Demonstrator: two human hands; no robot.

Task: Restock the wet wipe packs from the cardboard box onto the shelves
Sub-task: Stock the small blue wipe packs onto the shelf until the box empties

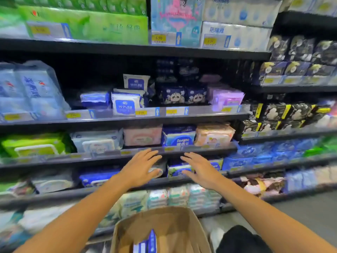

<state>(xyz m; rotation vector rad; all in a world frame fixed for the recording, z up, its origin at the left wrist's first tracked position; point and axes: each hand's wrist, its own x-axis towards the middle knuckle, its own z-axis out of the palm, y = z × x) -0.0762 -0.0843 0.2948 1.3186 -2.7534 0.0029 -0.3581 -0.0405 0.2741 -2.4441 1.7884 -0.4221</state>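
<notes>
1. The left hand (pixel 140 167), just left of the frame's centre, has its fingers spread and released, palm turned toward the shelves, gripping nothing. Its thumb lies against a pale wipe pack (pixel 157 170) on the shelf behind it.
2. The right hand (pixel 201 169), just right of centre, is likewise open with fingers splayed and holds nothing. Its thumb reaches toward a blue and white wipe pack (pixel 179 169) standing between the two hands.
3. Both hands sit in front of the dark front edge of a shelf (pixel 171 150), the fingertips level with that edge. Whether they touch it cannot be told, as the picture is blurred there.
4. Both forearms are bare and run down to the lower corners of the frame.
5. Between the forearms, at the bottom centre, stands an open cardboard box (pixel 164 221). Inside it, blue and white wipe packs (pixel 148 242) stand on edge at the bottom margin.
6. On the shelf just above the hands sit a pink pack (pixel 142 136), a blue pack (pixel 179 137) and a peach pack (pixel 213 136) side by side.
7. Higher, in the middle of the frame, white packs with blue labels (pixel 125 105) stand beside dark packs with panda pictures (pixel 172 96).
8. Yellow price tags (pixel 158 38) line the shelf edges.
9. Green bundles (pixel 87 24) fill the upper left.
</notes>
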